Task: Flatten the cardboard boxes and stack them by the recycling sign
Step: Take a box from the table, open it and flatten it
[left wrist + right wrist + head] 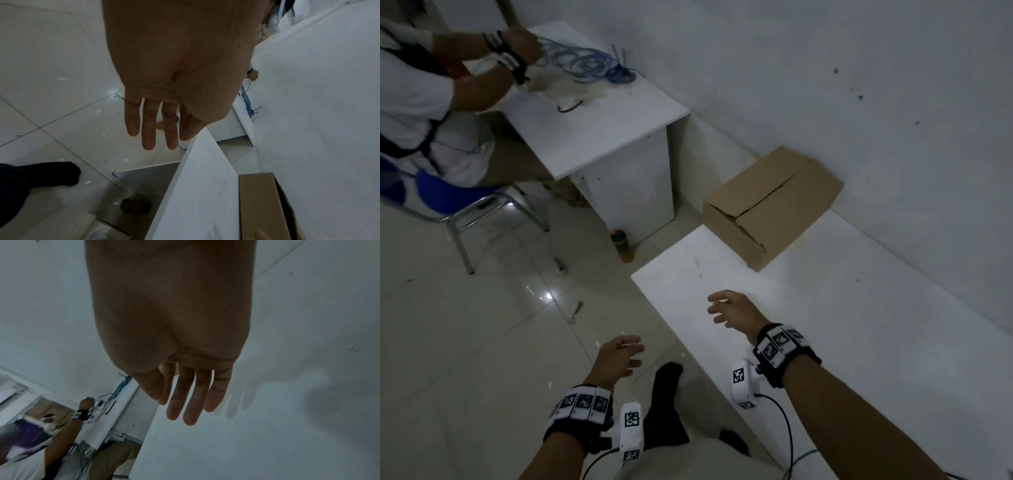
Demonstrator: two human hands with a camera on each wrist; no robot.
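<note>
A brown cardboard box (770, 205) with its top flaps folded down sits at the far end of a white table (825, 308), against the wall; its edge shows in the left wrist view as the box (261, 204). My right hand (726, 308) hovers over the table, well short of the box, fingers spread and empty. My left hand (625, 358) hangs over the floor left of the table, fingers (149, 129) straight and empty. In the right wrist view my right hand (191, 395) shows straight fingers above the white tabletop.
Another person (424, 102) sits on a blue chair (455, 202) at a second white desk (592, 126), handling blue cables (589, 65). A bottle (621, 245) stands on the tiled floor by that desk. White wall (859, 85) runs behind both tables.
</note>
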